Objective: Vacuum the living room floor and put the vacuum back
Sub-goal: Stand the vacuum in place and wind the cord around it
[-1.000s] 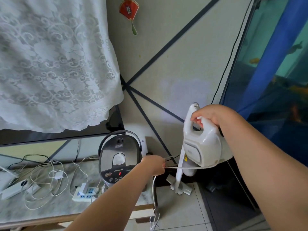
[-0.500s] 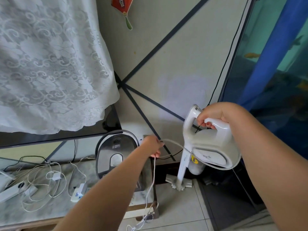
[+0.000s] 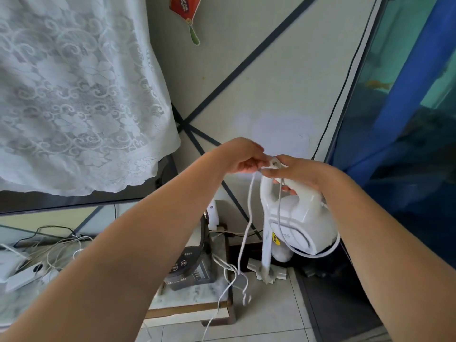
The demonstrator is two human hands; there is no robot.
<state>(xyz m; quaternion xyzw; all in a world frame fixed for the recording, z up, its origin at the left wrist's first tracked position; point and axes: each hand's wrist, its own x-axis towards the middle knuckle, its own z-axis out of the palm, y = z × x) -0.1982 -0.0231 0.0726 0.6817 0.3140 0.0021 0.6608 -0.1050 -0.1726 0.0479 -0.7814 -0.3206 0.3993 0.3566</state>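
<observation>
White cord: the cord (image 3: pixel 249 213) now rises from the floor to the top of the vacuum (image 3: pixel 293 218) handle at centre frame; half a second ago it was held lower, beside the cooker.
Change, left hand: the left hand (image 3: pixel 243 157) has moved up and right from the cooker (image 3: pixel 191 265) to meet the right hand at the handle top.
Change, vacuum: its body has turned a little and stands more upright than before; another loop of cord now hangs round the body and under it.
Left hand pose: arm stretched from lower left to centre, fingers (image 3: pixel 256 165) curled narrow, pinching the cord just beside the handle tip.
Right hand pose: the right hand (image 3: pixel 299 172) reaches in from lower right, its fingers wrapped round the handle grip, thumb side pressing the cord against it.
Vacuum place: right of centre, its tube pointing down to the floor tiles (image 3: pixel 266 324), foot spread near the wall, between the low surface (image 3: pixel 187 301) and the fish tank (image 3: pixel 407 144).
Surface: marble-look top, lower left, carrying the cooker, tangled cables (image 3: pixel 59 250) and a power strip (image 3: pixel 23 276).
Upper left: lace cloth (image 3: pixel 74 95) draped over a dark screen.
</observation>
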